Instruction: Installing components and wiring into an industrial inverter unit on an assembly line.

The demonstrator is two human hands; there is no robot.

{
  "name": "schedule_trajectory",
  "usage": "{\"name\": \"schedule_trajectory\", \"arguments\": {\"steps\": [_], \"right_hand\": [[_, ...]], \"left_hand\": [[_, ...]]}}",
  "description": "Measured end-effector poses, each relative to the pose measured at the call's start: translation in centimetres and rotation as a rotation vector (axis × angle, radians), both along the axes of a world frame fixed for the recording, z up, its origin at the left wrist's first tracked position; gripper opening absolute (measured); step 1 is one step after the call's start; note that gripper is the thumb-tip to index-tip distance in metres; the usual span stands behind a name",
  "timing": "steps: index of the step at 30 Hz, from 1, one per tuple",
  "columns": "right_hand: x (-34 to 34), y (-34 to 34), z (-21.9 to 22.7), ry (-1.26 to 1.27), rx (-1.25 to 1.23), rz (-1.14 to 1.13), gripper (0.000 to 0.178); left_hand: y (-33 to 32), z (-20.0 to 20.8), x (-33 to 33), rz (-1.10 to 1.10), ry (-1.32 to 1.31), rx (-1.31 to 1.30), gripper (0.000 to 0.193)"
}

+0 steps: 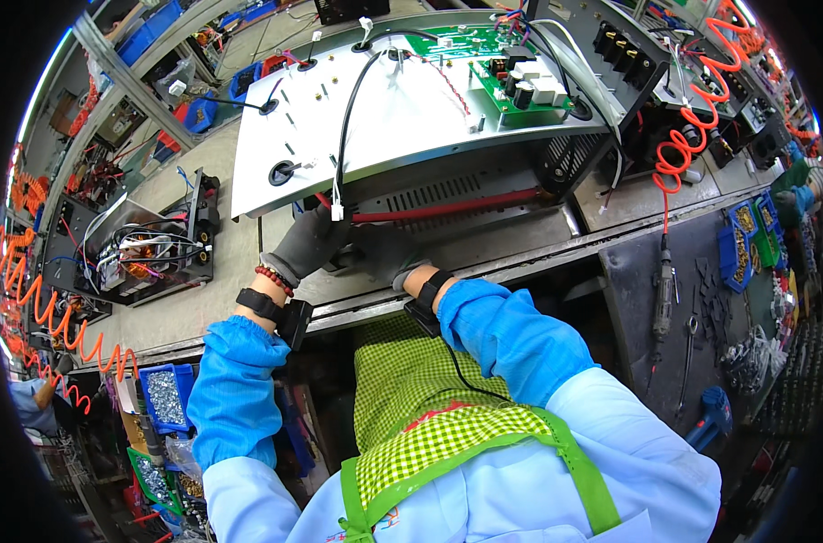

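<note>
My left hand (307, 246), in a dark grey glove, is closed at the near edge of a silver metal panel (339, 136), around the left end of a thick red cable (447, 206). A black wire (341, 136) with a white connector (337, 213) hangs over the panel's edge, right by those fingers. My right hand (384, 253), gloved alike, is just below the red cable; its fingers are lost in shadow. The panel carries a green circuit board (524, 86) and sits raised over a black vented case (570, 161), into which the cable runs.
An open black unit with a copper coil (140, 262) stands at left on the bench. Coiled orange air hoses hang left and right (674, 149), the right one ending in a screwdriver (665, 294). Blue bins of small parts (165, 398) flank me.
</note>
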State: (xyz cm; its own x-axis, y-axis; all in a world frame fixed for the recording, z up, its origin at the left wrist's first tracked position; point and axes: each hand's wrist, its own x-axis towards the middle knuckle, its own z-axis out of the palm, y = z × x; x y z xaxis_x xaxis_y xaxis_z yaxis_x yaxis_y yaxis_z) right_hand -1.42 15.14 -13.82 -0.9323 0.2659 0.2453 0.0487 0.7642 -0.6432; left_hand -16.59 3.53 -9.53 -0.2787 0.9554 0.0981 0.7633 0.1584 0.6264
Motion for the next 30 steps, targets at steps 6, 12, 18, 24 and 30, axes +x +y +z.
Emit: {"name": "schedule_trajectory", "arguments": {"steps": [6, 12, 18, 24, 30], "right_hand": [[1.6, -0.3, 3.1, -0.164, 0.127, 0.132, 0.053], [1.2, 0.4, 1.2, -0.223, 0.161, 0.092, 0.054], [-0.2, -0.1, -1.0, -0.111, 0.124, 0.153, 0.05], [0.1, -0.6, 1.6, -0.233, 0.11, 0.074, 0.052], [-0.3, -1.0, 0.5, -0.234, 0.256, 0.115, 0.052]], "left_hand": [[0.4, 1.8, 0.7, -0.157, 0.277, -0.118, 0.016], [0.8, 2.6, 1.4, -0.103, 0.214, -0.056, 0.012], [1.1, 2.4, 2.0, -0.079, 0.39, -0.035, 0.019], [0.3, 3.4, 3.0, 0.065, 0.305, -0.13, 0.025], [-5.0, 4.6, 4.9, 0.27, 0.067, 0.228, 0.039]]}}
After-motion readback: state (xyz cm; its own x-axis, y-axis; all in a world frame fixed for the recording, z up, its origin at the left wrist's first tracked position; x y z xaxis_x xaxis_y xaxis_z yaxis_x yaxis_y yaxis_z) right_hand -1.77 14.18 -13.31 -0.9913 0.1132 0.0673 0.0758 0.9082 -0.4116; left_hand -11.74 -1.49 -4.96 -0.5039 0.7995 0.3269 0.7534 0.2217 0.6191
